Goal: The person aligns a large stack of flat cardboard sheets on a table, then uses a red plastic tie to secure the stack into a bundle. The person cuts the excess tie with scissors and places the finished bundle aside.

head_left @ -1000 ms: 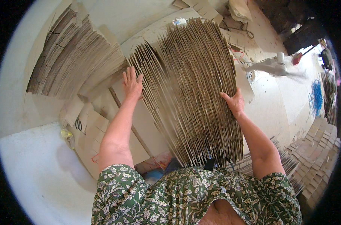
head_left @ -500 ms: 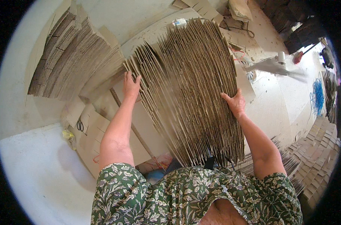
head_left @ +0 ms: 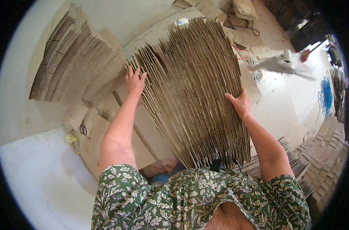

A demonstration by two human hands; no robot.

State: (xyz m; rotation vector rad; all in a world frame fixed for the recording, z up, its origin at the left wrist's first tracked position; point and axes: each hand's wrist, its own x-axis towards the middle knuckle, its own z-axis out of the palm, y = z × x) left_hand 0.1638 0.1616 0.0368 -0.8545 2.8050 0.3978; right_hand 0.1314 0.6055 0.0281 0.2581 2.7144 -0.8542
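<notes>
A long row of thin brown cardboard sheets (head_left: 205, 88) stands on edge in front of my body, packed side by side. My left hand (head_left: 134, 82) grips the row's left side near its far end, fingers slightly apart and hooked over the outer sheets. On the opposite side my right hand (head_left: 240, 103) holds the outermost sheets, its thumb over the top edges and its fingers partly hidden down the side. The sheets sit tighter on the right and fan out on the left, with a gap near the far left end.
Another tall stack of cardboard (head_left: 74, 61) leans by the wall at left. Dark-handled scissors (head_left: 83, 129) lie on cardboard pieces below it. A white fan (head_left: 283, 65) stands at right, with blue twine (head_left: 325, 96) beyond. More cardboard bundles (head_left: 316, 161) lie at lower right.
My hands keep their places on the two sides of the row. The left fingers have shifted slightly, and the view has moved a little.
</notes>
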